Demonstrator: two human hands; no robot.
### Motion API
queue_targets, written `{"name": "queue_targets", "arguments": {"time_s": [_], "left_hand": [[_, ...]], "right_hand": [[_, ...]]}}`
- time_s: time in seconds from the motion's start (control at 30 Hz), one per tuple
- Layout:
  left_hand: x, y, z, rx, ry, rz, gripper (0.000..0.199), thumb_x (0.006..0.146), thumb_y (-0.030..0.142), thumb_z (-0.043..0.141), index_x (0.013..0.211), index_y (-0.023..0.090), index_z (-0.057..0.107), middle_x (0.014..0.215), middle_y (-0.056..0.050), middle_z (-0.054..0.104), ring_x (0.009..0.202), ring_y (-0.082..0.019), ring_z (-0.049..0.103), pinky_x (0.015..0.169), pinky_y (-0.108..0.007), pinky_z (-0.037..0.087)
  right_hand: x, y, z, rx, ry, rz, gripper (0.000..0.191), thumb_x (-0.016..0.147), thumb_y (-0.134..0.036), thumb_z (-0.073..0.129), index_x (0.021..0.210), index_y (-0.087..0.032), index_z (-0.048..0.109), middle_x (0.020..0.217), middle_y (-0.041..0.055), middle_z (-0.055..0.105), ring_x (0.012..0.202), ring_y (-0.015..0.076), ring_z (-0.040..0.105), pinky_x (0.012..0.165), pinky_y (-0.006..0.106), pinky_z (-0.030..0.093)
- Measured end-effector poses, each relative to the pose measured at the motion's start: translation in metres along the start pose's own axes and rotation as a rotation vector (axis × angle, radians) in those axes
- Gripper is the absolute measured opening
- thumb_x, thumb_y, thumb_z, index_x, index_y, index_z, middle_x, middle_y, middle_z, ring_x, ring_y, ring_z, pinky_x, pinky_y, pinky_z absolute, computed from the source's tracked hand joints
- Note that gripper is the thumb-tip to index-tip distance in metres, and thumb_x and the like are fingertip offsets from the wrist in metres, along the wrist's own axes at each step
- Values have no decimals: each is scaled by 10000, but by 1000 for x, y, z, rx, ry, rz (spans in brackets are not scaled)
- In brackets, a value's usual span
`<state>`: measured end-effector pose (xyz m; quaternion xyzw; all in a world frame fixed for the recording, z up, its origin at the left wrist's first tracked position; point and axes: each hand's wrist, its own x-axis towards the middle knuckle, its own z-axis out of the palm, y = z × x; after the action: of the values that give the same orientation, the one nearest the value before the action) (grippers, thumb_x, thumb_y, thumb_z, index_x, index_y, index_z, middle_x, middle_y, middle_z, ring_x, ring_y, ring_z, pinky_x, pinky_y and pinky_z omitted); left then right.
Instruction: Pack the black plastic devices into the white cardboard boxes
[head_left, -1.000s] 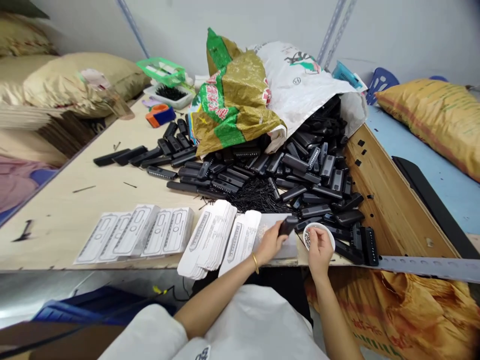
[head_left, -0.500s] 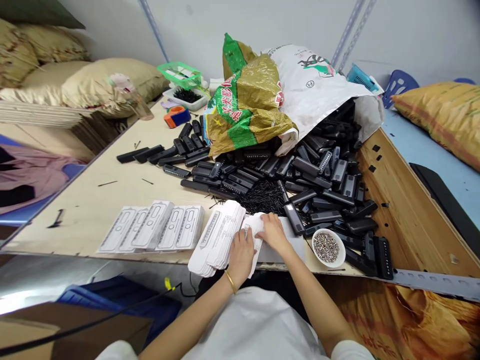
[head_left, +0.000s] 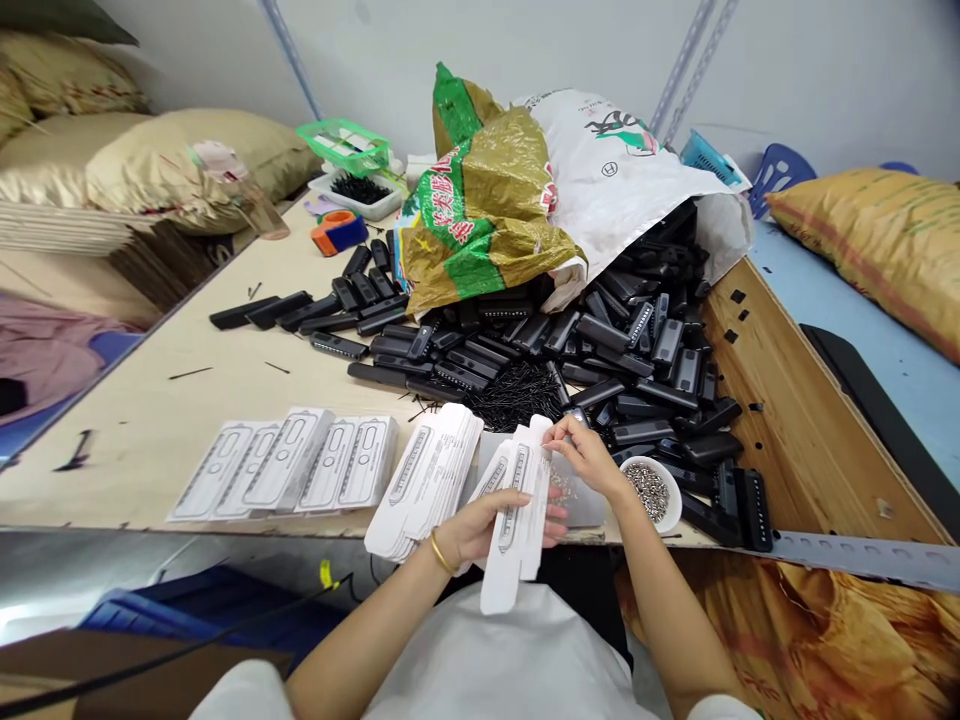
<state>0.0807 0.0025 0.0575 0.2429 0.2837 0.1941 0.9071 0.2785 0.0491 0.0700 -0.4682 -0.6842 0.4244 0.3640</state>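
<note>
In front of my body, a flat white printed carton (head_left: 516, 525) lies across my left hand (head_left: 476, 525), thumb on top and fingers showing beneath its right edge. The fingers of my right hand (head_left: 589, 457) pinch the carton's upper right edge. Left of it is a fanned stack of flat white cartons (head_left: 431, 475). Another flat carton (head_left: 489, 478) lies partly hidden behind the held one. Under my right hand is a grey sheet (head_left: 589, 505) with small metal bits on it. Several made-up white boxes (head_left: 289, 465) lie in a row farther left.
A white bowl (head_left: 677, 508) of small metal parts stands right of my right hand. Beyond lie heaped black plastic cases (head_left: 630, 400) and thin black pins (head_left: 517, 395). A gold-green bag (head_left: 502, 190) and a white sack (head_left: 600, 190) cover the back. A wooden board (head_left: 787, 400) edges the right.
A carton that lay on the table under both hands is now lifted toward my body. My left hand has turned to support it from below; my right hand has moved to its upper edge.
</note>
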Motion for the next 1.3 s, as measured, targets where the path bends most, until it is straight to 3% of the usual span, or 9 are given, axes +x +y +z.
{"name": "queue_targets", "arguments": {"time_s": [0.23,0.37,0.5,0.63,0.77,0.87,1.0,1.2,1.3], "left_hand": [[6,-10,-2,-51,14,12,465,641,356,771,1007,89,663,843,-122,718,745,-201,689,736,-302,533],[10,-9,-1,20,159,63,660,640,451,779,1176,125,574,763,-77,693,573,-163,651,562,-272,526],[16,-6,6,78,266,324,873,726,404,723,1436,342,219,1244,-99,581,836,-203,674,684,-325,553],[23,-13,6,265,319,512,712,764,356,692,1371,285,328,1351,-77,487,1119,-221,562,912,-327,483],[27,-25,7,295,337,487,602,781,381,663,1298,250,384,1220,-75,571,1069,-223,586,892,-349,491],[27,-28,11,214,389,460,766,757,374,690,1383,272,261,1323,-97,510,1144,-233,557,917,-353,485],[27,-27,12,119,374,298,960,778,411,661,1458,280,-3,1310,-131,531,1113,-257,590,921,-437,482],[31,-31,0,554,497,451,963,702,377,726,1468,193,172,1521,-155,258,1421,-288,202,1152,-452,175],[32,-31,-4,604,476,420,929,739,395,682,1473,188,152,1521,-156,261,1430,-274,179,1159,-457,132]], "right_hand": [[-6,-3,-8,408,-136,37,360,758,-553,601,693,-240,432,645,-5,609,615,161,538,606,315,453],[-10,3,11,470,180,24,315,756,-507,630,720,-230,485,678,-14,568,650,152,525,655,305,456],[-22,3,46,328,394,113,294,797,-451,594,990,-230,614,1081,74,583,970,198,566,841,349,468],[-33,6,68,223,512,205,252,837,-420,547,959,-218,637,1290,103,474,1144,217,504,925,362,435],[-31,14,68,208,533,251,268,807,-429,575,676,-196,558,975,61,571,950,192,551,781,307,467],[-28,14,66,304,515,263,286,795,-439,586,661,-211,477,711,-20,496,691,139,504,637,261,440],[-29,8,69,453,593,230,267,774,-451,611,758,-222,475,714,-43,479,644,118,473,617,245,430],[-23,12,65,714,469,445,383,644,-491,719,659,-224,445,575,-69,463,493,100,425,486,238,404],[-21,15,65,742,446,494,386,599,-505,746,637,-211,498,550,-56,514,480,108,450,483,254,417]]}}
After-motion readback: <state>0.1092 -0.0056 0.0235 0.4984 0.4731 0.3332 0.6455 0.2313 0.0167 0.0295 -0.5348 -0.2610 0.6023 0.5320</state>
